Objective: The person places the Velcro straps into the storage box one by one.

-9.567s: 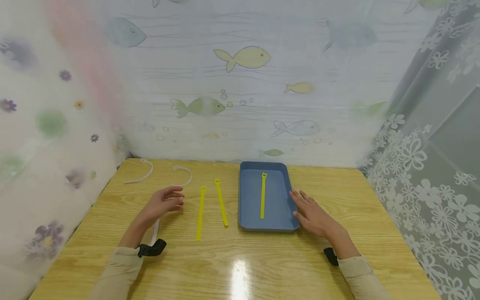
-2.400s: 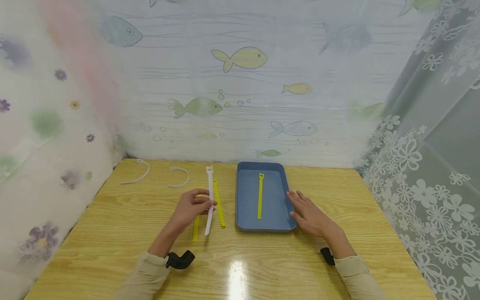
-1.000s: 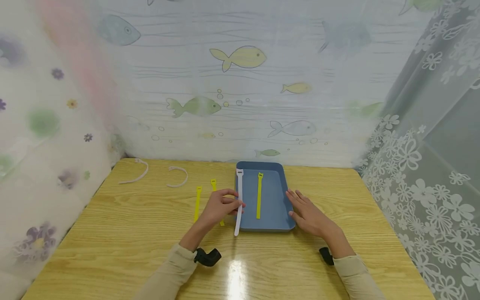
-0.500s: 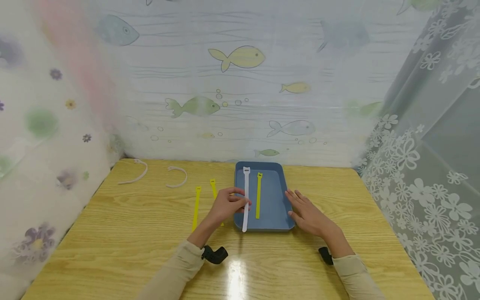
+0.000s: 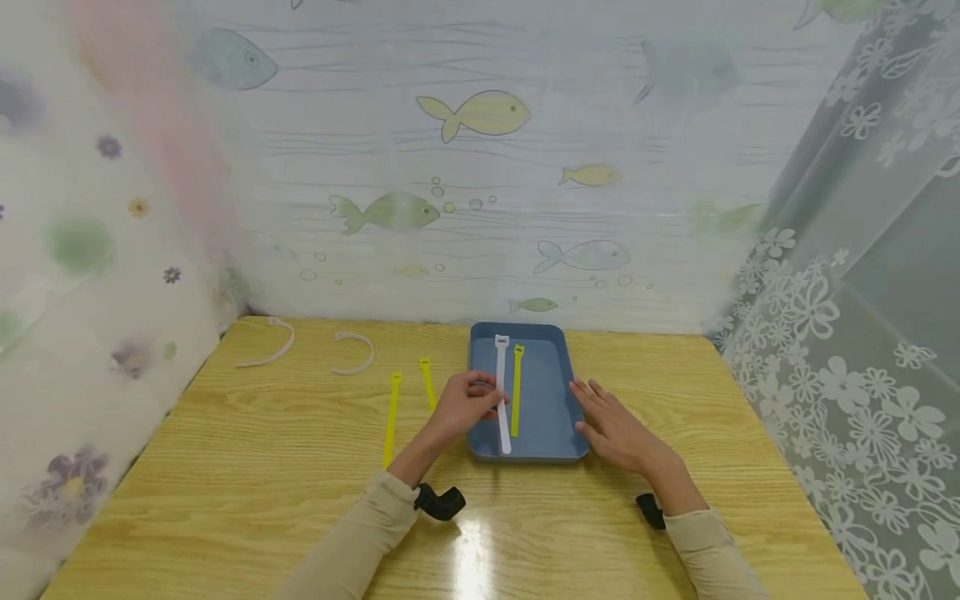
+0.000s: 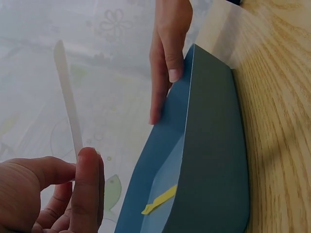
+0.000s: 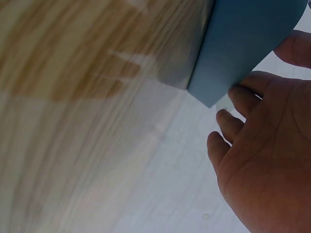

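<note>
My left hand pinches a white cable tie, a flat strap with a slotted head, near its middle. The tie hangs above the left part of a blue tray, its head pointing toward the back wall. In the left wrist view the tie stands out beyond the thumb and fingers. A yellow cable tie lies inside the tray, just right of the white one. My right hand rests against the tray's right rim with its fingers extended; the right wrist view shows the fingers beside the tray's outer wall.
Left of the tray lie two more yellow cable ties, one straight in view and one partly behind my left hand. Two curled white ties lie farther back left. A fish-patterned curtain closes off the table's back edge.
My left hand has picked up the white cable tie from the table's left side and carried it rightward over the tray. My right hand stays at the tray's right rim.
</note>
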The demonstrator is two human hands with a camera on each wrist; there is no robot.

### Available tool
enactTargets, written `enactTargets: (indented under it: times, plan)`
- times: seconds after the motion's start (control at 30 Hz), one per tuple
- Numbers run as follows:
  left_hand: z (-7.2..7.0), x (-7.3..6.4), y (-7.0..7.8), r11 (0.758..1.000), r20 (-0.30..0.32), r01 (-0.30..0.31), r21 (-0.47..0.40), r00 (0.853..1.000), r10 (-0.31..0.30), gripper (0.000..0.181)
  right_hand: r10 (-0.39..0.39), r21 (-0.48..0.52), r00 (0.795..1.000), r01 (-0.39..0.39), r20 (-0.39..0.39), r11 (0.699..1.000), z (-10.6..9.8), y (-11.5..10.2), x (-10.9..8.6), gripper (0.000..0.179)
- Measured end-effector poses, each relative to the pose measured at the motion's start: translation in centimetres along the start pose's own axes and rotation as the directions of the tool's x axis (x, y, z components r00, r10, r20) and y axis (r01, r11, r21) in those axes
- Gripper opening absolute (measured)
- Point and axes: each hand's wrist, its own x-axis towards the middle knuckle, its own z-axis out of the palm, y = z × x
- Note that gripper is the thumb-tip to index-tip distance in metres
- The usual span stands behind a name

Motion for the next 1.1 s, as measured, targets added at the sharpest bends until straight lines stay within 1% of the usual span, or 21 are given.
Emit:
enactTargets:
  times: [0.23, 0.43, 0.57, 0.73, 0.93, 1.1]
  plan:
    - [0.3, 0.5, 0.3, 1.000, -0.001, 0.008, -0.005, 1.000, -0.008, 0.019, -0.001, -0.008, 1.000, 0.001, -0.003, 1.000, 0.1, 0.2, 0.1, 0.062]
    - [0.4, 1.1, -0.1, 0.999, 0.000, 0.032, -0.014, 0.999, -0.032, 0.019, -0.012, 0.007, 1.000, 0.012, -0.013, 1.000, 0.2, 0.2, -0.1, 0.061]
    - [0.5, 1.5, -0.1, 0.999, 0.004, 0.039, -0.023, 0.999, -0.039, 0.025, -0.015, 0.012, 1.000, 0.015, -0.018, 1.000, 0.1, 0.0, 0.0, 0.061]
    - [0.6, 1.7, -0.3, 0.999, 0.022, 0.013, -0.030, 1.000, -0.013, 0.035, -0.016, 0.010, 1.000, 0.017, -0.018, 1.000, 0.0, -0.1, 0.0, 0.061]
    - [0.9, 2.2, -0.7, 1.000, 0.040, 0.014, -0.027, 0.999, -0.013, 0.035, -0.005, -0.001, 1.000, 0.005, -0.004, 1.000, 0.0, -0.1, 0.1, 0.062]
    - [1.1, 2.6, -1.0, 1.000, 0.023, 0.018, -0.026, 1.000, -0.017, 0.033, 0.000, -0.002, 1.000, 0.000, -0.004, 1.000, 0.0, -0.1, 0.1, 0.062]
